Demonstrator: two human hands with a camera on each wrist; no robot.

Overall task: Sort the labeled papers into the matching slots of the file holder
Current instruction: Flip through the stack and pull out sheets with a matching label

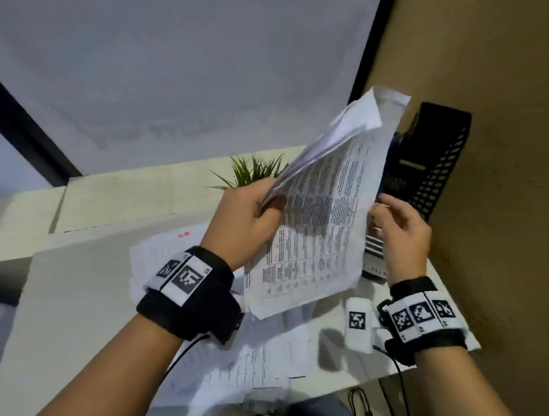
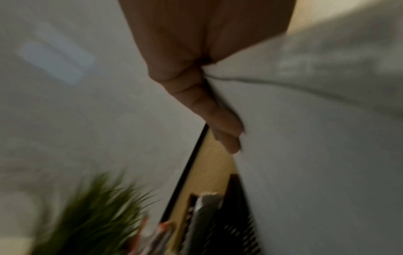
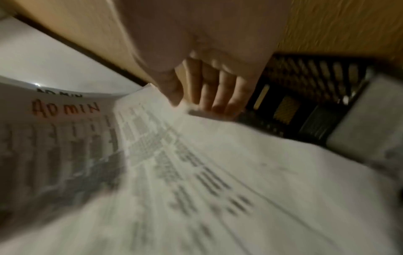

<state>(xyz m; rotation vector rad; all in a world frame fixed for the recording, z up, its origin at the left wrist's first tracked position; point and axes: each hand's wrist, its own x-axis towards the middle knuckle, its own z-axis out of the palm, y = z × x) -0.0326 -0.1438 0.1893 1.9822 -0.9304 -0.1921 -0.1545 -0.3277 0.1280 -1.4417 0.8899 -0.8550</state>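
Observation:
My left hand (image 1: pixel 263 205) grips a bundle of white papers (image 1: pixel 337 141) lifted over the table; in the left wrist view its thumb (image 2: pixel 220 117) lies along the bundle (image 2: pixel 316 146). A printed sheet (image 1: pixel 313 237) hangs open from the bundle. My right hand (image 1: pixel 381 212) pinches that sheet's right edge, its fingers (image 3: pixel 216 96) curled over the edge. A sheet marked ADMIN in red (image 3: pixel 65 108) shows in the right wrist view. The black perforated file holder (image 1: pixel 436 162) stands at the right against the wall, just behind my right hand.
More printed papers (image 1: pixel 264 359) lie spread on the white table (image 1: pixel 75 311), some under my left wrist. A green plant (image 1: pixel 253 173) stands behind the bundle. A small white tagged block (image 1: pixel 358 324) sits near my right wrist. The brown wall (image 1: pixel 509 118) bounds the right side.

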